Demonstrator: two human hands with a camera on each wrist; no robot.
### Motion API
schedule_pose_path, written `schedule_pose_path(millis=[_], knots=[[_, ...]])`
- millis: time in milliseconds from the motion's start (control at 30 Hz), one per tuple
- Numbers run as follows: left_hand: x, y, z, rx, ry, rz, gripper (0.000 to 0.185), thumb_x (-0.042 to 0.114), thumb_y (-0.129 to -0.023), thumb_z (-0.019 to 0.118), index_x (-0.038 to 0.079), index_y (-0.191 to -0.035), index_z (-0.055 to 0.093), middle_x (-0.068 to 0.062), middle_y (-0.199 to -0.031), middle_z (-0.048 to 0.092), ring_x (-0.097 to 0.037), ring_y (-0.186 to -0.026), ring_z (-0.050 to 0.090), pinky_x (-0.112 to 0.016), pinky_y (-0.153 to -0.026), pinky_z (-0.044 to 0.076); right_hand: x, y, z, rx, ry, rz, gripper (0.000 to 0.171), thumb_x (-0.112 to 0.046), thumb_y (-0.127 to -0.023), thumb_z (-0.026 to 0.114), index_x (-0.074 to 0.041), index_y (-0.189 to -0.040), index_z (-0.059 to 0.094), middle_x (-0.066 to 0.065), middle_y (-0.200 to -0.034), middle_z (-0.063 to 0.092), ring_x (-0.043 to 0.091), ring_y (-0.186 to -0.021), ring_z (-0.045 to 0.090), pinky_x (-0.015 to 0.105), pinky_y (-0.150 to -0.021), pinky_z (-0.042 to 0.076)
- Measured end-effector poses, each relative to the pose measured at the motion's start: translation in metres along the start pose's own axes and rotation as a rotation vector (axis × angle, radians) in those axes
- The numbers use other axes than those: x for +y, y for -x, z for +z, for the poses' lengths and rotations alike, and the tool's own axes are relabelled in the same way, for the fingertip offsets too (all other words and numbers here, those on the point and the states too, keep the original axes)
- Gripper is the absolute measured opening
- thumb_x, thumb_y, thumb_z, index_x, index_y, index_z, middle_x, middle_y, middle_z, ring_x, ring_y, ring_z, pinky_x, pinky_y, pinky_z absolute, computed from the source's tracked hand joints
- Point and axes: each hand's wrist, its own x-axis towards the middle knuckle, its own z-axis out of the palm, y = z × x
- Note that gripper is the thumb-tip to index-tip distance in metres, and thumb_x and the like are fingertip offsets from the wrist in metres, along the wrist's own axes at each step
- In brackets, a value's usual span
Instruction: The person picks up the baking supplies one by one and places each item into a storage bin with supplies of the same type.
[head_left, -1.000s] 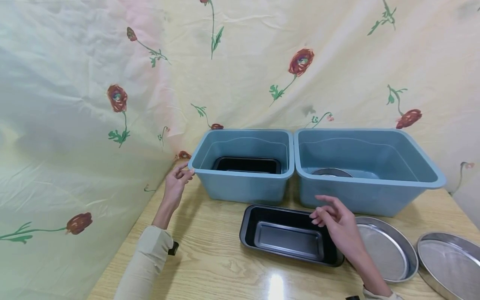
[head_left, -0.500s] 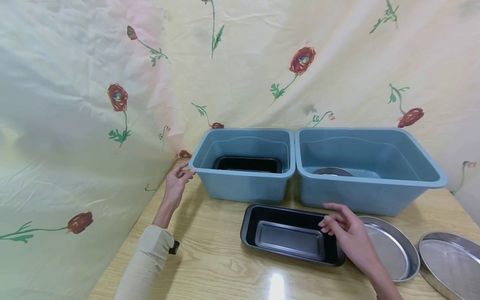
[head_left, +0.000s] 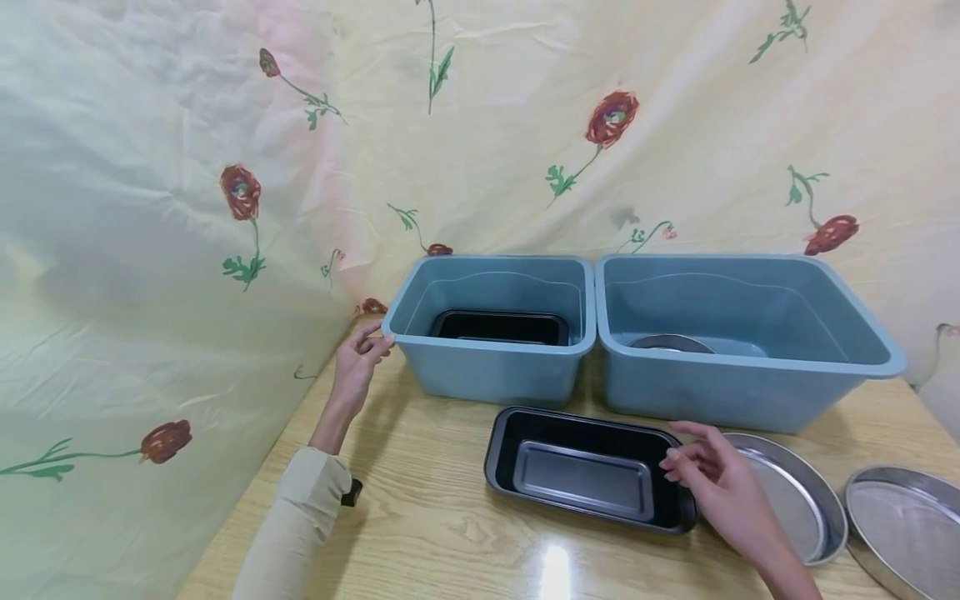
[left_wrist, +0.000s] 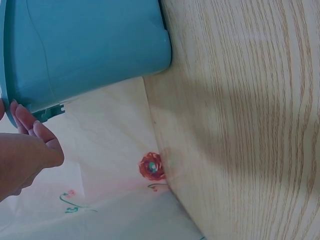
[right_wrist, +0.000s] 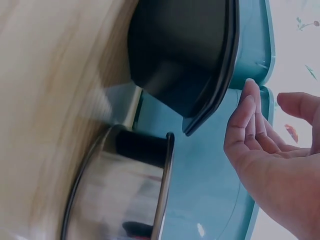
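My left hand (head_left: pixel 356 367) holds the left corner of the rim of a blue plastic bin (head_left: pixel 487 371). In the left wrist view its fingertips (left_wrist: pixel 25 117) lie against the outside of that corner, and the thumb is mostly out of frame. My right hand (head_left: pixel 716 479) hovers over the right end of a black loaf pan (head_left: pixel 585 479) on the table. From the right wrist view, the right hand's loosely bent fingers (right_wrist: pixel 250 117) stand apart from the pan's doubled rim (right_wrist: pixel 220 95), with a gap to the thumb and nothing held.
Another black loaf pan (head_left: pixel 498 325) lies inside the left bin. A wider blue bin (head_left: pixel 705 387) beside it contains a round metal item (head_left: pixel 671 342), partly hidden. Two round metal pans (head_left: pixel 795 492) rest on the wooden table (head_left: pixel 427 500) at right. Flowered cloth (head_left: pixel 487 167) hangs behind.
My right hand has moved right and slightly toward me, over the loaf pan's right end. My left hand stays at the bin corner. The view has shifted slightly.
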Motion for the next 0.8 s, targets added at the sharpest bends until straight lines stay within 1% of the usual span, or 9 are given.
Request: schedule_pose_path(millis=[133, 233, 300, 433, 567, 700, 800], knots=[[0.0, 0.0, 0.001, -0.002, 0.008, 0.008, 0.045, 0.01, -0.101, 0.068, -0.006, -0.141, 0.056, 0.004, -0.087, 0.071, -0.015, -0.086, 0.06, -0.038, -0.09, 0.041, 0.004, 0.004, -0.002, 0.013, 0.031, -0.022, 0.035, 0.006, -0.1, 0.061, 0.006, -0.135, 0.054, 0.013, -0.091, 0.072, 0.01, -0.076, 0.069, 0.018, -0.07, 0.053], [0.0, 0.0, 0.001, 0.004, 0.008, 0.008, 0.044, 0.01, -0.101, 0.068, -0.005, -0.141, 0.056, 0.001, -0.088, 0.071, -0.012, -0.084, 0.06, -0.037, -0.09, 0.041, 0.006, 0.007, -0.003, 0.025, 0.047, -0.035, 0.037, 0.009, -0.098, 0.062, 0.007, -0.134, 0.054, 0.014, -0.09, 0.072, 0.011, -0.075, 0.069, 0.017, -0.069, 0.053], [-0.001, -0.001, 0.001, 0.011, 0.008, 0.007, 0.044, 0.009, -0.1, 0.068, -0.005, -0.141, 0.057, -0.001, -0.089, 0.071, -0.011, -0.083, 0.06, -0.038, -0.09, 0.041, 0.008, 0.01, -0.004, 0.035, 0.061, -0.032, 0.037, 0.008, -0.097, 0.063, 0.007, -0.133, 0.055, 0.013, -0.089, 0.072, 0.009, -0.074, 0.068, 0.017, -0.068, 0.052], [-0.001, -0.001, 0.0, 0.012, 0.004, 0.007, 0.044, 0.009, -0.1, 0.068, -0.004, -0.141, 0.056, -0.004, -0.092, 0.071, -0.014, -0.085, 0.06, -0.038, -0.091, 0.041, 0.012, 0.015, -0.006, 0.056, 0.062, -0.032, 0.037, 0.009, -0.096, 0.066, 0.008, -0.131, 0.055, 0.01, -0.085, 0.072, 0.006, -0.072, 0.066, 0.015, -0.067, 0.05], [0.0, 0.0, 0.0, 0.003, 0.006, 0.015, 0.043, 0.009, -0.101, 0.067, -0.004, -0.141, 0.057, -0.006, -0.095, 0.072, -0.018, -0.089, 0.06, -0.034, -0.088, 0.042, 0.016, 0.021, -0.009, 0.064, 0.078, -0.022, 0.037, 0.01, -0.095, 0.066, 0.008, -0.13, 0.056, 0.008, -0.084, 0.071, 0.004, -0.072, 0.065, 0.014, -0.066, 0.049], [-0.001, 0.0, 0.001, 0.005, 0.011, 0.015, 0.042, 0.009, -0.101, 0.068, -0.003, -0.141, 0.058, -0.001, -0.092, 0.071, -0.014, -0.087, 0.06, -0.03, -0.086, 0.043, 0.019, 0.026, -0.013, 0.062, 0.116, 0.001, 0.037, 0.011, -0.094, 0.067, 0.007, -0.129, 0.056, 0.009, -0.086, 0.072, 0.001, -0.074, 0.064, 0.014, -0.065, 0.049], [-0.001, 0.0, 0.001, 0.004, 0.012, 0.012, 0.043, 0.009, -0.101, 0.068, -0.004, -0.141, 0.057, 0.004, -0.089, 0.07, -0.011, -0.085, 0.061, -0.029, -0.084, 0.043, 0.021, 0.03, -0.014, 0.069, 0.116, -0.017, 0.037, 0.014, -0.092, 0.067, 0.006, -0.126, 0.057, 0.008, -0.085, 0.071, 0.001, -0.074, 0.064, 0.013, -0.066, 0.049]])
